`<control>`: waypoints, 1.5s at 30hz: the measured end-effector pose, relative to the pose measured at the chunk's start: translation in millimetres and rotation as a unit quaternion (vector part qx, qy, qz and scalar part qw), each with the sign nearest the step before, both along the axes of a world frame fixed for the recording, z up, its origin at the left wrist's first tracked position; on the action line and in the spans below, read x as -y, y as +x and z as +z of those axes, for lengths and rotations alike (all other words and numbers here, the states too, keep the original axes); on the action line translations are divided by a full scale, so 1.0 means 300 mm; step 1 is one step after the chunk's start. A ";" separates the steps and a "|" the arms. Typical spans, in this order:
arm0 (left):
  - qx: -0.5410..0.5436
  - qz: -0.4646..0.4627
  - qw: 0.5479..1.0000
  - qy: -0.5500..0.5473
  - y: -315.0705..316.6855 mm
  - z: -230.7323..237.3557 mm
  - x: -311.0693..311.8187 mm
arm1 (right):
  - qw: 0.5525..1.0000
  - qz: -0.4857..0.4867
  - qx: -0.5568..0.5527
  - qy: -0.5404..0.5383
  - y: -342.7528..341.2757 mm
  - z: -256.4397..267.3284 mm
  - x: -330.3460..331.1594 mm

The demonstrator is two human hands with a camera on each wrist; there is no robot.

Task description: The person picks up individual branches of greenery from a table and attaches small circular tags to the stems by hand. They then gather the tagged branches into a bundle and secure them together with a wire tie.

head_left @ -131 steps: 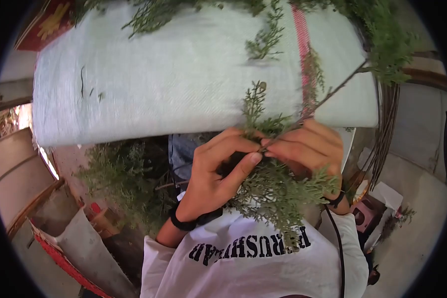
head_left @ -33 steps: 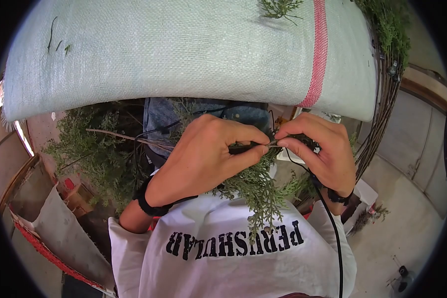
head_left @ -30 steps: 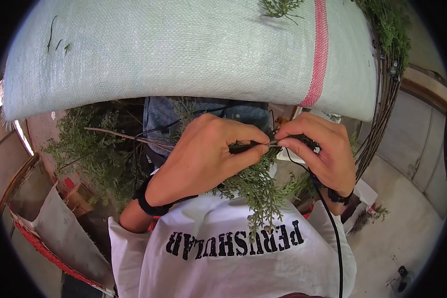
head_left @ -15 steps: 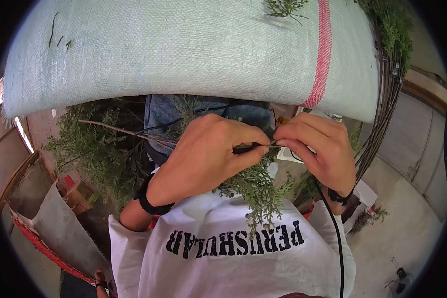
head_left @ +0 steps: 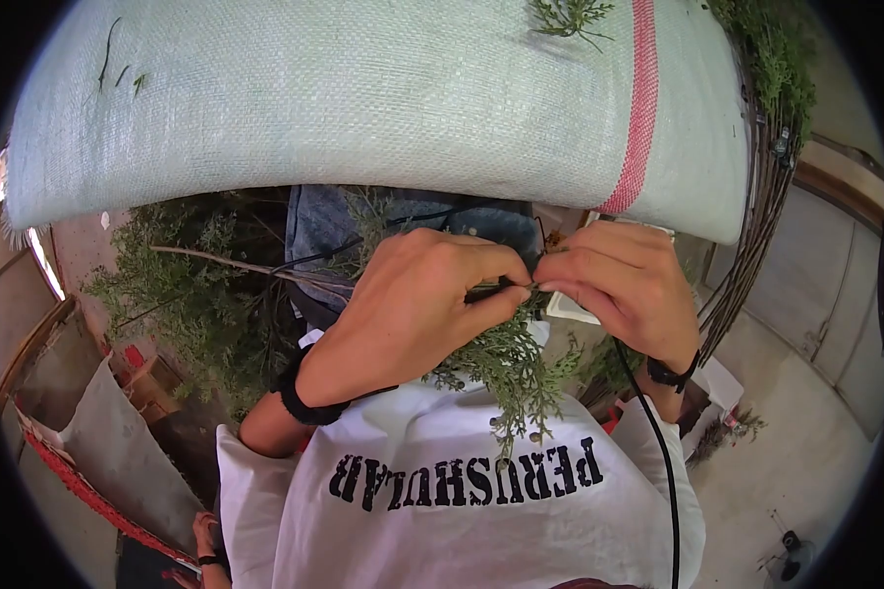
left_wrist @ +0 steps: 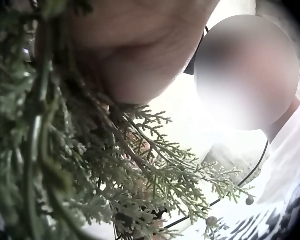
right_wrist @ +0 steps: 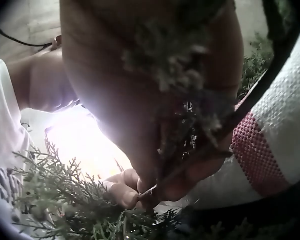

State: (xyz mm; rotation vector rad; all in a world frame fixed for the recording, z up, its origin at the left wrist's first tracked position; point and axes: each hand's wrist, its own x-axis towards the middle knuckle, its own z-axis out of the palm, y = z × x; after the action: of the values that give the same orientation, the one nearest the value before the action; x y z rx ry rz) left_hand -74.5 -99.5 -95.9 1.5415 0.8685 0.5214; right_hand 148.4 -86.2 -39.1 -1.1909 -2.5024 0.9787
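My left hand [head_left: 417, 309] pinches an evergreen sprig [head_left: 511, 368] between thumb and fingertips. Its scaly green foliage hangs below the hand over the white shirt [head_left: 462, 535], with small round cones at the tip. Right beside those fingertips, my right hand [head_left: 624, 285] pinches the sprig's thin woody stem [right_wrist: 157, 187], seen close up in the right wrist view. Out from behind my left hand a bare stick [head_left: 216, 260] runs to the left. In the left wrist view the foliage [left_wrist: 175, 185] hangs under the palm.
A white woven sack [head_left: 363, 108] with a red stripe spans the front, bearing a loose sprig [head_left: 570, 15]. More evergreen branches [head_left: 196, 294] lie at left; long twigs [head_left: 756, 236] stand at right. A black cable [head_left: 658, 442] runs down from my right wrist. Another person's hand [head_left: 204, 535] shows lower left.
My right hand has shifted slightly left, its fingertips now meeting the left ones. The bare stick has slid a little further left. Another person's hand has come into view at lower left.
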 end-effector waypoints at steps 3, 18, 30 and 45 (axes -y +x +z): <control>-0.005 -0.003 1.000 -0.013 0.003 -0.003 0.005 | 1.000 0.006 -0.019 -0.010 -0.002 -0.013 0.000; 0.000 0.058 0.995 0.077 -0.046 0.060 0.005 | 0.984 -0.130 -0.053 0.112 0.079 0.265 -0.319; 0.118 0.111 0.983 -0.087 -0.063 0.073 -0.034 | 0.944 0.014 0.020 0.328 0.016 0.091 -0.439; 0.332 0.178 0.901 -0.217 -0.048 0.071 -0.051 | 0.869 -0.320 -0.348 -0.147 0.054 0.131 -0.205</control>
State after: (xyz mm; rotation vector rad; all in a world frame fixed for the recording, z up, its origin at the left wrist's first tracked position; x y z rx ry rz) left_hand -89.0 -84.3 -74.7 0.7084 0.6611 0.9750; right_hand 164.5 -24.7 0.2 -1.2993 -1.3059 1.2980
